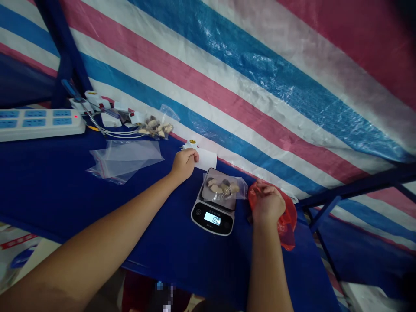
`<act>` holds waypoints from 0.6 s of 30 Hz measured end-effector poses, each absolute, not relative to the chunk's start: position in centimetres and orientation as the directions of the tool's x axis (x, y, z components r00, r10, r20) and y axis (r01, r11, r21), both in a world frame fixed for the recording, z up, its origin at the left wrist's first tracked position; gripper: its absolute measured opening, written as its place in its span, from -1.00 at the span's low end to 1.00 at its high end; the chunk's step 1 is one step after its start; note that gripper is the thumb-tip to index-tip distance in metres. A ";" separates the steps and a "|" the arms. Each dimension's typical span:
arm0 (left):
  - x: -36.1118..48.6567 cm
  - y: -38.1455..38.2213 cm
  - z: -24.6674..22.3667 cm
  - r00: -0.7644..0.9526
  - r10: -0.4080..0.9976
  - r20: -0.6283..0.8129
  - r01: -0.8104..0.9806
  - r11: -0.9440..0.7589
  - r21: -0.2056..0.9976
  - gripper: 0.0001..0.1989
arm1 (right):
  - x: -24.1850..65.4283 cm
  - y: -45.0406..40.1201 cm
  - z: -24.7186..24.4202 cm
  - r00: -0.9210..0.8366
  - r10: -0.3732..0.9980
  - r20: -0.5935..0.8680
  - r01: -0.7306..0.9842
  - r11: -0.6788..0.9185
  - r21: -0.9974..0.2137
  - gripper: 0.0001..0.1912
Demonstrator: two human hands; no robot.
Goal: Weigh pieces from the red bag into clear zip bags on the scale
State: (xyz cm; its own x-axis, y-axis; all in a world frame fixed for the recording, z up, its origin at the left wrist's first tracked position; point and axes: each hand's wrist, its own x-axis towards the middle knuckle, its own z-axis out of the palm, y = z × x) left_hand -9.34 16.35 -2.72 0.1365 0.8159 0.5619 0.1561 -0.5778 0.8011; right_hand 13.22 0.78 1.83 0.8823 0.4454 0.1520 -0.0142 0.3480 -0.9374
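Note:
A digital scale (212, 219) with a lit display stands on the blue table. On its plate lies a clear bag of pale, dark-edged dried pieces (222, 188). To the left of the scale, my left hand (185, 162) is closed beside a white paper (206, 159), its fingers curled; what they hold, if anything, is too small to tell. My right hand (268, 203) is over a red plastic bag (287, 221) to the right of the scale; its fingers are blurred and partly hidden against the bag.
Flat clear zip bags (130, 158) lie on the table (156, 208) at left. Behind them are a filled bag (156, 128), white plugs and cables, a screwdriver (71, 90) and a power strip (42, 123). A striped sheet (211, 86) hangs behind.

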 end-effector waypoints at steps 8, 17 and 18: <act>-9.4 16.1 -2.6 0.242 0.842 0.482 0.131 -0.521 0.844 -0.80 | 14.3 0.3 2.8 0.691 0.708 -0.148 -0.392 0.195 -0.899 -0.79; -9.2 16.2 -2.6 0.216 0.876 0.431 0.133 -0.464 0.876 -0.84 | 14.4 1.0 2.7 0.789 0.614 0.006 -0.075 0.106 -0.991 -0.80; -9.1 16.2 -2.6 0.214 0.879 0.426 0.136 -0.459 0.878 -0.84 | 14.3 1.1 2.6 0.790 0.613 0.024 -0.027 0.073 -0.997 -0.77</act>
